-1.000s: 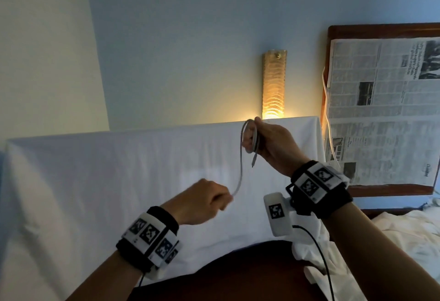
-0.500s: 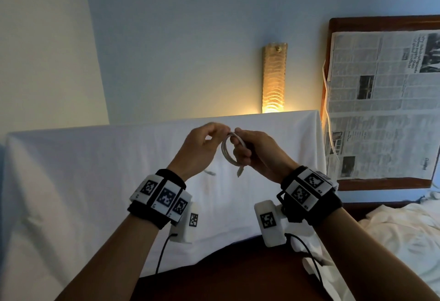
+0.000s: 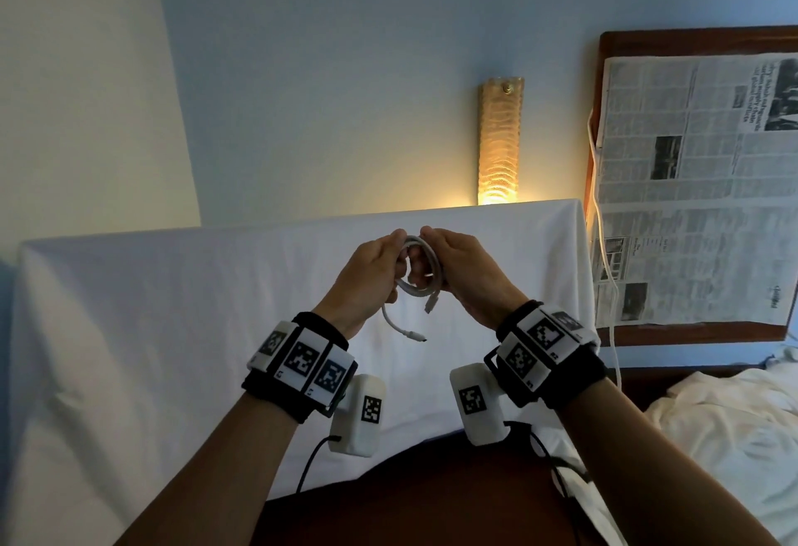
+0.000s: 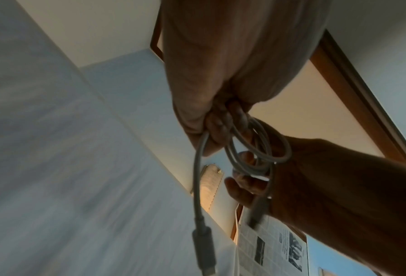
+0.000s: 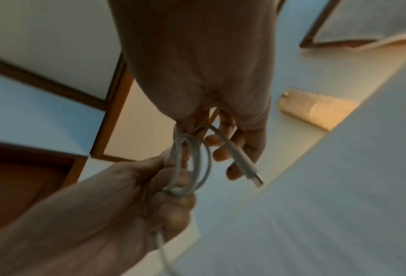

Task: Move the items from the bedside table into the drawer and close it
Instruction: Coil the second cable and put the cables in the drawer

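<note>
Since 1 s ago your hands have come together: the cable that hung stretched between them is now wound into a small coil, w/ only 2 short tails loose.

Head view: your left hand [image 3: 375, 275] and right hand [image 3: 464, 271] meet chest-high over the white sheet [image 3: 151, 329], both curled round the white cable [image 3: 421, 273]. You hold it up and close, probably so the loops stay stacked while you finish winding. 1 plug end dangles below the left hand, the other beside the right palm. No drawer or bedside table in sight, so what's inside the drawer can't be told. The lit wall lamp [image 3: 501, 143] and newspaper [image 3: 699, 187] sit behind.

Left wrist view: your left fingers [image 4: 211, 138] pinch the coil's top, the long tail dropping straight down; right hand cups the loops from behind.

Right wrist view: right fingers [image 5: 223, 142] hook through about 3 loops, left hand gripping the bottom. Looks nearly ready to stow.
</note>
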The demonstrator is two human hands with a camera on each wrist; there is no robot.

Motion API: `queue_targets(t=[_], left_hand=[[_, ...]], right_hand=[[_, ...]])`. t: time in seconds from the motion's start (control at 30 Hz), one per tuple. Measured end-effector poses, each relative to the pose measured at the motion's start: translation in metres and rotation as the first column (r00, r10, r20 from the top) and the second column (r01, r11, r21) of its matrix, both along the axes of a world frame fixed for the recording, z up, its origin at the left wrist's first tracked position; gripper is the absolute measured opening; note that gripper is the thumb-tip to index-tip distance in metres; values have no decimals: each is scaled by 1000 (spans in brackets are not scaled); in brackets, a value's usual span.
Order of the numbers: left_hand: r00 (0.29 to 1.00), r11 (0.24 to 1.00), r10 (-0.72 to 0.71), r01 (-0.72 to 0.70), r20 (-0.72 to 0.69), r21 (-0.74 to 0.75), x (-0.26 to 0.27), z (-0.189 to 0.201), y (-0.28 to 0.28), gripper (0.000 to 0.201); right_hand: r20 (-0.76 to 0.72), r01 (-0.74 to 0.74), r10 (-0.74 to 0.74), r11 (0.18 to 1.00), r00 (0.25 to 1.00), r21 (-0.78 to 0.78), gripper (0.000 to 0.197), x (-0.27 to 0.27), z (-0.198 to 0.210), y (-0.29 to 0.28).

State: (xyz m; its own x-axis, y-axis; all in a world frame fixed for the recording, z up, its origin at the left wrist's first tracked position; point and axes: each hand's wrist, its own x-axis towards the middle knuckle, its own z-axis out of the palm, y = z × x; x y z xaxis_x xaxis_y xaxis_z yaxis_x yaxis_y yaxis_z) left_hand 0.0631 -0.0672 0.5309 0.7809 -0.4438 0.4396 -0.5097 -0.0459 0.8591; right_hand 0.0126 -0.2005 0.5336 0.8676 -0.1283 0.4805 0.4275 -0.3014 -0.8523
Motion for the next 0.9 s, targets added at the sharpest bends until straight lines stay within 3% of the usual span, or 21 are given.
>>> queue_targets(t=[0.1,0.23,0.33,0.4,0.5,0.57,0.63,0.77,0.83,0.9], left_hand=[[998,997,65,-64,28,-39,2,-4,4,40],[988,991,131,-130,86,-26,4,-9,7,40],[945,970,220,-238,240,46,6,-12,5,41],[912,953,252,-292,325,83,7,-16,2,40],[898,949,261,-306,354,77,9,-18,-2,41],[896,949,271,-311,351,61,9,-17,-4,39],[899,948,281,-314,334,47,10,-15,-4,39],[950,969,243,-247,196,-4,7,-14,-3,39],[981,983,182,-179,73,-47,4,-13,-2,40],[992,989,120,-122,-29,-83,2,-13,0,41]], right_hand=[[132,209,-186,959,974,-190,29,1,-6,-6],[129,292,-266,913,955,-286,25,-5,-8,-13],[117,374,-356,867,927,-328,23,-11,-3,-15],[76,392,-387,877,919,-276,23,-11,2,-15],[-64,256,-252,964,966,70,25,-11,6,-6],[-72,168,-155,953,985,251,23,-12,3,2],[-27,149,-147,949,989,277,18,-12,-2,9],[119,282,-289,957,950,68,9,-10,-16,14],[232,449,-414,885,880,-125,12,-5,-22,11],[288,526,-469,834,835,-166,14,2,-25,7]])
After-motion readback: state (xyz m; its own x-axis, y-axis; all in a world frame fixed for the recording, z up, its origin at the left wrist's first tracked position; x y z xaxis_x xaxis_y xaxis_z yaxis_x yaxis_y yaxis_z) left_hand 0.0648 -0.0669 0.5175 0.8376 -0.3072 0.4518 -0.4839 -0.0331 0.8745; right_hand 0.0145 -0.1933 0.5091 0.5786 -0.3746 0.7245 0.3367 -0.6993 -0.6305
